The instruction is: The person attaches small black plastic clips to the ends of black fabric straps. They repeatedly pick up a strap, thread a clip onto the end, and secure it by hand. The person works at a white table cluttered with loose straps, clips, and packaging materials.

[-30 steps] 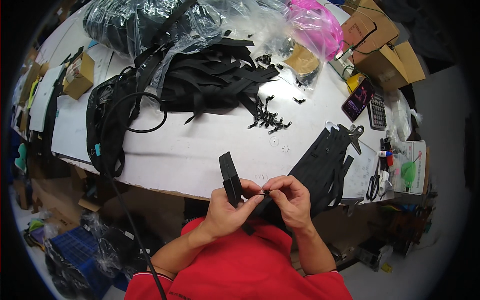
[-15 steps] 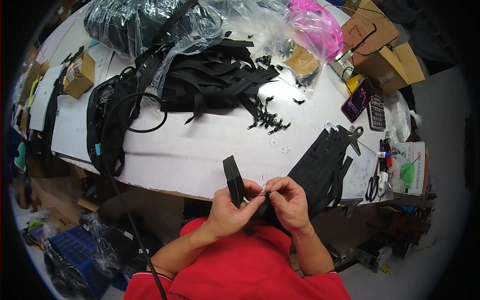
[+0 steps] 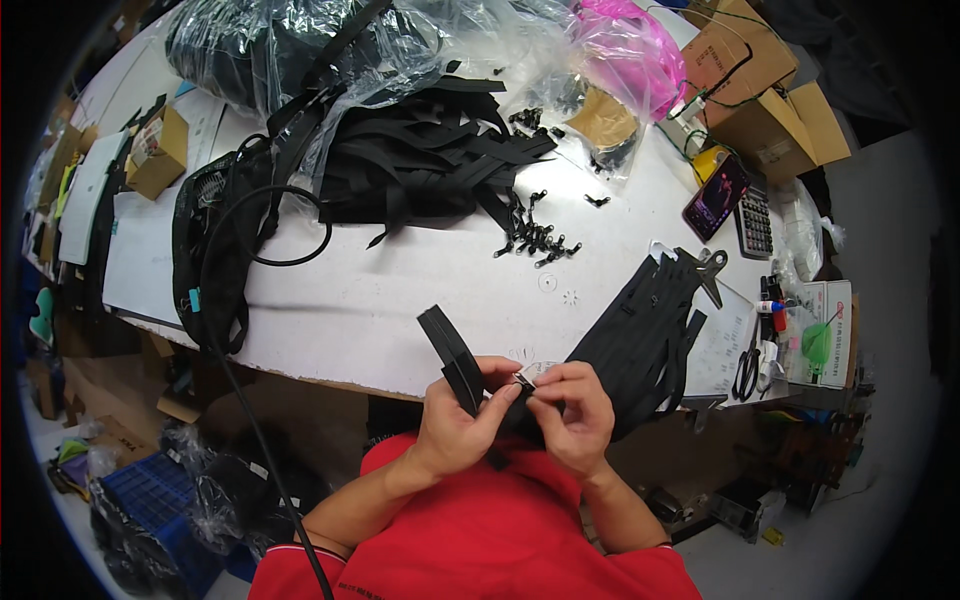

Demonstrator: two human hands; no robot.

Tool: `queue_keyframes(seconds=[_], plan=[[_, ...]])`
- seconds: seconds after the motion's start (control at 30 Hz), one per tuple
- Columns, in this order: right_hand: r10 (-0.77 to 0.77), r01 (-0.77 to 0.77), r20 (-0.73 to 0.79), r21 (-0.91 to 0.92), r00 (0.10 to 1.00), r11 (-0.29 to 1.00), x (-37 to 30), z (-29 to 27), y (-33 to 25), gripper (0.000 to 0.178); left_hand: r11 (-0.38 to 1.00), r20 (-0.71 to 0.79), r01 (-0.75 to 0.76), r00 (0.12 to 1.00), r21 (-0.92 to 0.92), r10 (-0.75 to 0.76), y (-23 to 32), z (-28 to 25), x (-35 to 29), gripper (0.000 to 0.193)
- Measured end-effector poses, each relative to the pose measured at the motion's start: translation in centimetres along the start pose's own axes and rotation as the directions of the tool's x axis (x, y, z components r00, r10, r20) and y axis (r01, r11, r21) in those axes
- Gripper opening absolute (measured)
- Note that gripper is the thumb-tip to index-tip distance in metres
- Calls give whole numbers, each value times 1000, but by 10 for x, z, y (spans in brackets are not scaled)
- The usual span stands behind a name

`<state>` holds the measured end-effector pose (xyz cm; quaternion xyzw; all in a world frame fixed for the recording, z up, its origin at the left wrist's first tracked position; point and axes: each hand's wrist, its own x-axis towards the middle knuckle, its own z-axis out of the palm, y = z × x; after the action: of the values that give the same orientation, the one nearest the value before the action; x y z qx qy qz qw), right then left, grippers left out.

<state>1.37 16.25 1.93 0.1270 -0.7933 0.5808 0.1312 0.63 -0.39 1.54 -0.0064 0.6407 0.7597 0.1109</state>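
Folded through my left hand point(image 3: 455, 425) is a black zipper tape point(image 3: 448, 350), its loop standing up above the fingers. My left thumb and fingertips pinch the tape's end in front of my chest, at the table's near edge. My right hand point(image 3: 578, 415) is closed beside it, its fingertips at a small dark piece point(image 3: 526, 384) that looks like a zipper slider; the fingers partly hide it. Finished-looking black zipper strips point(image 3: 640, 340) lie in a bundle by my right hand. Several loose black sliders point(image 3: 538, 238) are scattered farther off on the white table point(image 3: 400, 290).
A heap of black tapes point(image 3: 420, 160) lies at the back beside clear plastic bags point(image 3: 260, 50). To the right are a phone point(image 3: 716, 198), a calculator point(image 3: 754, 225), scissors point(image 3: 746, 372) and cardboard boxes point(image 3: 775, 130). A black cable point(image 3: 240, 375) runs down across the left side.
The zipper tape's loop has tipped to the left and spread a little. My fingertips have shifted slightly left, with the tape's end turned at a new angle.
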Motion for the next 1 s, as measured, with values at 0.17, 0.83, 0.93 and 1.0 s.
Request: queue_keyframes(seconds=[0.17,0.83,0.93,1.0], plan=[[522,-511,111,449,846,733,-13,1,-16,12,966,-6,-254,967,-58,254,-8,-2,6,17],[546,-552,149,431,824,714,-6,7,-15,7,972,47,-112,991,-207,124,-21,-8,2,16],[519,-519,133,443,845,731,-7,8,-12,7,965,55,-99,992,-241,116,-20,-6,1,17],[532,-543,172,475,829,693,-7,7,-12,6,958,82,-11,996,-285,36,-15,-7,-1,17]])
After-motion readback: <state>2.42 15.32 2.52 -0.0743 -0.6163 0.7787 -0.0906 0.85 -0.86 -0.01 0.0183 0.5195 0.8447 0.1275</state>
